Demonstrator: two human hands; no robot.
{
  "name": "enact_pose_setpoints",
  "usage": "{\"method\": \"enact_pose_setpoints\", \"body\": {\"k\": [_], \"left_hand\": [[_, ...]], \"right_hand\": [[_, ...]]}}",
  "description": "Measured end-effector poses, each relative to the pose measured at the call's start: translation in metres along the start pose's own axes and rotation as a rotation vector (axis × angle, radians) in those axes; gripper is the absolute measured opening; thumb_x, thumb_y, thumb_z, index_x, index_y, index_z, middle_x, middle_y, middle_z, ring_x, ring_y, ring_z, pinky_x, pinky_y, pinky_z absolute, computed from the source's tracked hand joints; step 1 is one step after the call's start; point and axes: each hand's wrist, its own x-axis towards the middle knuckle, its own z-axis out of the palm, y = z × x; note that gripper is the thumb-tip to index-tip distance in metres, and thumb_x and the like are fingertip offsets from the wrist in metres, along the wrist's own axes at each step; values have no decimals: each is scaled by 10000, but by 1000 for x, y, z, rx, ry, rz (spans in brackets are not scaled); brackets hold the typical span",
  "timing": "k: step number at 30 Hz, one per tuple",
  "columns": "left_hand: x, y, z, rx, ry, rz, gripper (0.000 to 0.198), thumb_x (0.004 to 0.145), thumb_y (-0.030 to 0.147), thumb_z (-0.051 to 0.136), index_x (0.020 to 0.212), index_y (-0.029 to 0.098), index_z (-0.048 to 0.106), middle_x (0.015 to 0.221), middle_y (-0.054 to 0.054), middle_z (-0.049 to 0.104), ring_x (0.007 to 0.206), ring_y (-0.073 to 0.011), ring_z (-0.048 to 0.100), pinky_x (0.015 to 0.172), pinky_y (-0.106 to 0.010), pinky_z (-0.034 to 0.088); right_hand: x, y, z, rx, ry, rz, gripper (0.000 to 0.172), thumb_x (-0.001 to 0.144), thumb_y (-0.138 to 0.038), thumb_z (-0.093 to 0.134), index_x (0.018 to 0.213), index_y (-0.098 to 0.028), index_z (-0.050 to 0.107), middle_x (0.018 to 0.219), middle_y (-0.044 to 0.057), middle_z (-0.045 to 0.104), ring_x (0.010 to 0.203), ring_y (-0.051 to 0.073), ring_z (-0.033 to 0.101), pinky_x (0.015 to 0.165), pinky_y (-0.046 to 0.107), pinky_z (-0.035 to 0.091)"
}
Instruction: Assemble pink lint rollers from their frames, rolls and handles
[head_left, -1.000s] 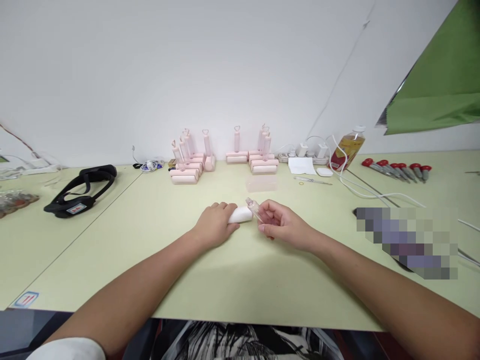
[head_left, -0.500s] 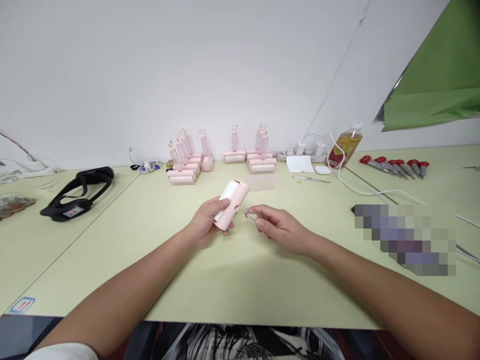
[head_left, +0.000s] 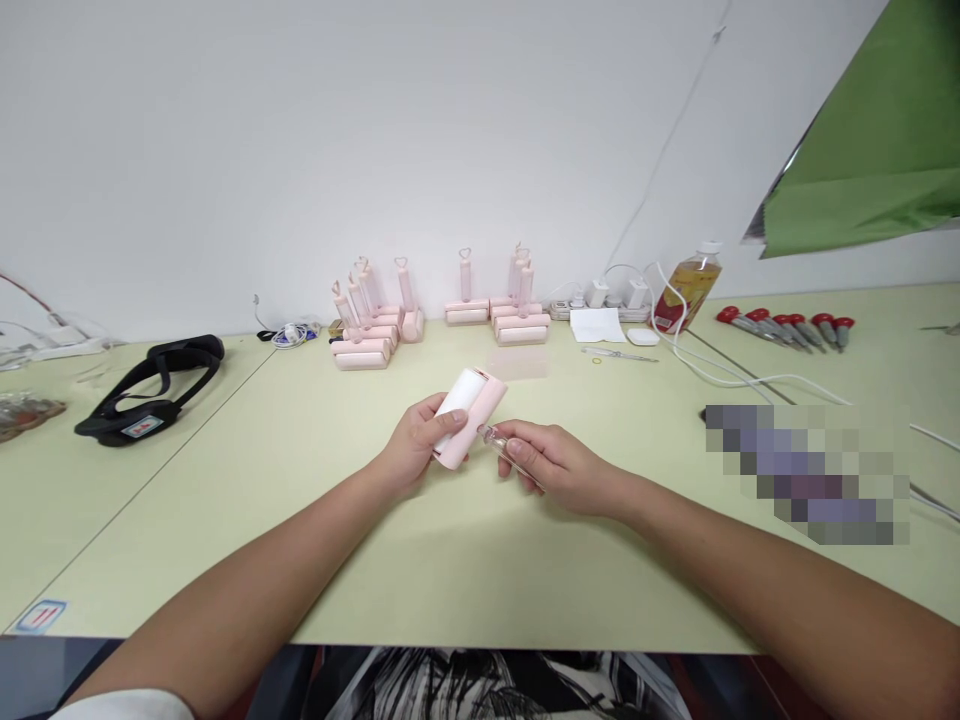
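Note:
My left hand is wrapped round a lint roller head, a pink case with a white roll along one side, held tilted above the table. My right hand grips a clear handle between thumb and fingers. The handle's tip meets the hole in the pink case; I cannot tell how far it goes in. Behind them on the table stand several pink lint rollers with upright handles and loops on top.
A black headset lies at the left. To the right are a drink bottle, several red-capped tools, tweezers, a white paper, white cables and a blurred-out object. A power strip runs along the wall.
My right hand has brought the clear handle left against the hole in the lint roller head. My left hand has shifted the head slightly right and down.

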Motion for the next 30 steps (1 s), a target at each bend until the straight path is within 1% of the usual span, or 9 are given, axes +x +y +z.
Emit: {"method": "enact_pose_setpoints", "body": {"k": [3,6,11,15,21,26,28,30], "left_hand": [[0,-1,-2,65,14,16,448,692,450,750,971,144,579,735,3,581,583,-110,520,528,-234,410],[0,0,-3,152,27,34,497,667,450,772,1008,141,586,784,-1,581,619,-111,507,554,-230,374],[-2,4,-2,298,36,71,517,694,468,748,1066,146,588,907,-25,592,740,-147,522,635,-248,398],[-4,5,0,371,20,79,516,718,480,719,1091,153,577,936,-36,601,783,-173,537,650,-255,405],[-4,5,0,404,-8,67,523,732,474,696,1125,155,565,955,-48,601,799,-182,546,645,-255,413],[-4,5,0,414,-22,65,520,736,475,687,1120,147,560,932,-54,589,789,-178,538,627,-249,409],[-5,5,2,368,-64,45,522,736,464,696,1126,149,548,915,-51,584,749,-160,528,590,-238,399],[-6,3,5,292,-123,-2,518,741,448,703,1133,160,525,884,-39,575,676,-133,504,533,-225,377]], "right_hand": [[0,-2,1,11,11,60,424,986,-519,346,1154,-191,556,873,42,648,561,97,515,535,238,432],[-1,-5,1,-25,5,109,404,989,-515,337,1085,-197,566,881,38,659,540,92,505,517,236,420],[-2,-6,2,-33,12,136,390,991,-509,325,1029,-200,561,863,30,654,535,97,486,503,235,406],[-1,-6,3,-13,2,152,391,987,-518,321,994,-201,549,853,26,641,524,96,480,496,236,400],[-1,-3,4,-26,-5,148,406,987,-525,305,933,-201,545,820,16,620,512,94,470,490,235,391],[-1,-3,4,-7,-9,152,414,980,-535,315,938,-196,549,811,21,618,510,99,472,483,238,389],[-1,-4,4,-11,-7,149,419,978,-536,323,888,-192,544,778,17,607,503,97,469,478,235,383],[-1,-5,5,-21,-9,150,431,980,-531,323,813,-189,526,698,2,573,478,92,451,466,230,373]]}}
